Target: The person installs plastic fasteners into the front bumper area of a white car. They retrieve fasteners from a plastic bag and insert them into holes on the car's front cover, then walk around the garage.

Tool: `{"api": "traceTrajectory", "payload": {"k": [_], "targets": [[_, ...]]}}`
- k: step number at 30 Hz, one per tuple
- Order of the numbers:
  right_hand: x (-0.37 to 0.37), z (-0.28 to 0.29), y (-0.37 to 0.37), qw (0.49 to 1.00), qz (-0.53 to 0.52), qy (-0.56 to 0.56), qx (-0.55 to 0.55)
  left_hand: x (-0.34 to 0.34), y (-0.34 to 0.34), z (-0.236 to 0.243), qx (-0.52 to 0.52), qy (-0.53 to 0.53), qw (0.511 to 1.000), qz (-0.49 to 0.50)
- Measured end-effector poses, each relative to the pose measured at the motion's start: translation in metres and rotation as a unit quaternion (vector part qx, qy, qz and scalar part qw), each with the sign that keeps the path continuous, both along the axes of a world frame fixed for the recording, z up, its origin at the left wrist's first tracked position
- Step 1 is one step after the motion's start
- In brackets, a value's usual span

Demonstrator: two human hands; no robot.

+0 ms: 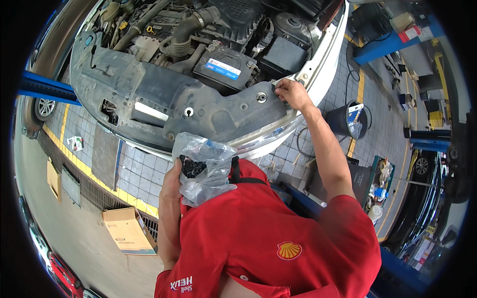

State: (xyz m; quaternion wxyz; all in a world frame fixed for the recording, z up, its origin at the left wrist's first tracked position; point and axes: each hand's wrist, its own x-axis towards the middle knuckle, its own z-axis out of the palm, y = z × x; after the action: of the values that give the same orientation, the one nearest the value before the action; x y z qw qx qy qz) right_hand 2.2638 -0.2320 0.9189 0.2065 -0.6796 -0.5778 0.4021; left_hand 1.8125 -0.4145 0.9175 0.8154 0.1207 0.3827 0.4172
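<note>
My left hand (172, 180) grips a clear plastic bag (211, 151) in front of my chest. Small black plastic pieces (193, 167), too bunched to tell their kind, show inside it. Stretched out to the right, my right hand (294, 94) has its fingers pinched together at the right end of a black plastic panel (223, 119) along the front of the engine bay. Whatever lies between those fingertips is too small to make out. Several round holes, one of them a metal-ringed hole (262, 97), dot the panel near this hand.
Behind the panel sit a car battery (223, 69) and a ribbed air hose (180, 48). A black bucket (343, 119) stands on the tiled floor at the right, near a parts tray (380, 191). An opened cardboard box (129, 231) lies at the lower left. Blue lift arms (47, 88) flank the car.
</note>
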Motion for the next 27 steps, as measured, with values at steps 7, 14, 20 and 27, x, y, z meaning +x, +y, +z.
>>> {"api": "traceTrajectory", "payload": {"k": [7,14,20,27], "targets": [[-0.004,0.003,0.004,0.984,0.061,-0.165,0.036,0.008,-0.004,0.0,-0.016,-0.032,0.999,0.019],[-0.004,0.003,0.023,0.987,0.031,-0.158,-0.026,0.011,-0.005,0.004,-0.027,-0.042,0.999,0.021],[0.005,0.002,0.04,0.961,0.096,-0.245,-0.085,0.006,-0.012,0.003,-0.035,-0.015,0.999,0.008],[0.008,0.031,0.018,0.999,-0.025,-0.031,-0.014,0.012,-0.002,0.002,-0.022,-0.025,0.999,-0.015]]}}
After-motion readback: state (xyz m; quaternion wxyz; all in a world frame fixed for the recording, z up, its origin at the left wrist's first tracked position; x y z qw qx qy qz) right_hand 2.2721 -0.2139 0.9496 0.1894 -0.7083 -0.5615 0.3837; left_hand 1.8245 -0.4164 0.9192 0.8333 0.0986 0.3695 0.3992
